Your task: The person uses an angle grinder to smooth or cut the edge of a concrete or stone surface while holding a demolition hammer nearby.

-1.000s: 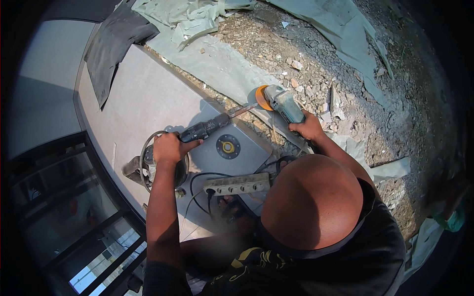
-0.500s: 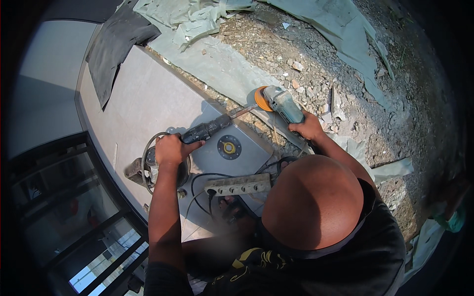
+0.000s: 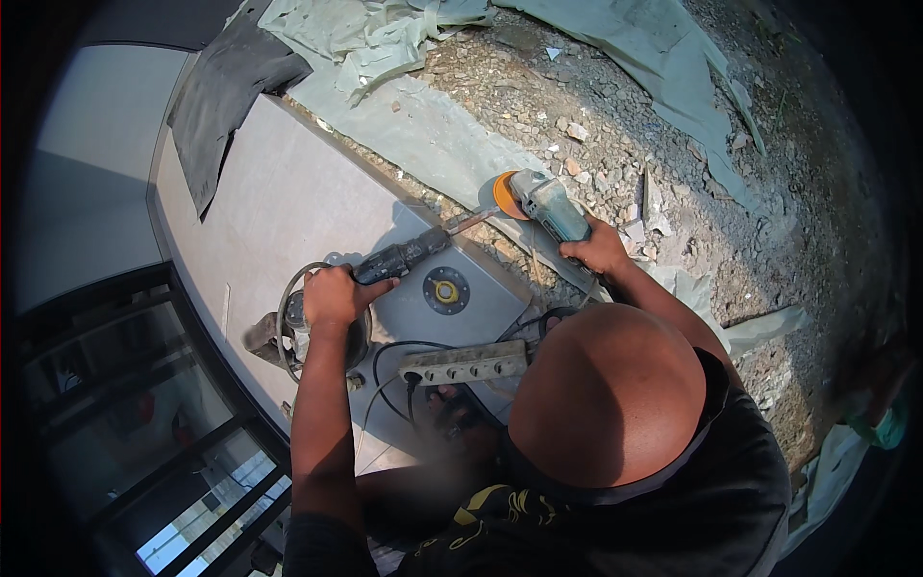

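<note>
My left hand (image 3: 332,294) is closed around a dusty demolition hammer (image 3: 404,255) lying across the tiles. Its rusty chisel bit (image 3: 469,222) points up and right, past the tile edge. My right hand (image 3: 600,248) grips the rear of a teal and grey angle grinder (image 3: 555,209). The orange disc (image 3: 506,195) on the grinder meets the tip of the bit; whether they press together I cannot tell. A cable is looped beside my left wrist. Below the hammer, a round floor fitting (image 3: 446,290) with a yellow centre is set in the tile.
A socket strip (image 3: 463,363) with a black plug lies near my sandalled foot (image 3: 457,409), beside my bent knee (image 3: 606,394). Rubble (image 3: 615,144) and pale sheeting (image 3: 433,120) border the tiles (image 3: 279,183). A dark sheet (image 3: 231,106) and a black-framed glass door (image 3: 144,385) are at left.
The grinder and the chisel tip have shifted very slightly to the left. Both hands keep their holds.
</note>
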Tool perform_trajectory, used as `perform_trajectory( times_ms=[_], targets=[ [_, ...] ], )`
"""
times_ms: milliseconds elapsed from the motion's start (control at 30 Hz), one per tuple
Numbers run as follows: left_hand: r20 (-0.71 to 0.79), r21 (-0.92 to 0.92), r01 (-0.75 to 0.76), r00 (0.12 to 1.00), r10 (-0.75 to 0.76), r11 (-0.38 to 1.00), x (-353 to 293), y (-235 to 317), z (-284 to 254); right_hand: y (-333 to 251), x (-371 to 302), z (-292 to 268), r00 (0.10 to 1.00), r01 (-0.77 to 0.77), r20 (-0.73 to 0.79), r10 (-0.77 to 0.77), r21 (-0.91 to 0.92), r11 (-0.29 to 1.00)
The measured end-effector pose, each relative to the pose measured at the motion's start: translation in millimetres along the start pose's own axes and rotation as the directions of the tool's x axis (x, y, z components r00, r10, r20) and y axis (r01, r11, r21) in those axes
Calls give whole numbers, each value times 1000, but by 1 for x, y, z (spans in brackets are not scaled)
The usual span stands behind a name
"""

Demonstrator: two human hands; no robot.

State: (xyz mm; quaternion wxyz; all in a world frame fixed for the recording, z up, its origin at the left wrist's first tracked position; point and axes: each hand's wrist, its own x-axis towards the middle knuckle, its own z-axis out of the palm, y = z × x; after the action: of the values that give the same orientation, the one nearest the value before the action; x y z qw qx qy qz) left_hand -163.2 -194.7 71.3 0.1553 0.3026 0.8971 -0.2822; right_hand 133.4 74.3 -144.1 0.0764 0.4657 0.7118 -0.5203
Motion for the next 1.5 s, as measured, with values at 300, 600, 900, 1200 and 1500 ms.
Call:
perform_trajectory(
  times_ms=[300,600,900,1200,1500],
  targets=[
    [-8,-2,14,1000,-14,1000,-1,0,2,-12,-1,-6,991,-18,130,16,10,1000],
    [37,2,14,999,-15,1000,1,1,0,-8,-1,-6,991,-59,123,56,23,998],
    [30,16,9,999,-10,1000,2,2,-2,2,3,0,999,-23,45,24,-9,1000],
    [10,1,11,1000,-11,1000,1,-2,4,-16,-1,-12,991,-44,129,48,-35,998],
    [10,1,7,1000,-7,1000,3,0,1,2,4,2,1000,-16,1,16,0,1000]
  ],
)
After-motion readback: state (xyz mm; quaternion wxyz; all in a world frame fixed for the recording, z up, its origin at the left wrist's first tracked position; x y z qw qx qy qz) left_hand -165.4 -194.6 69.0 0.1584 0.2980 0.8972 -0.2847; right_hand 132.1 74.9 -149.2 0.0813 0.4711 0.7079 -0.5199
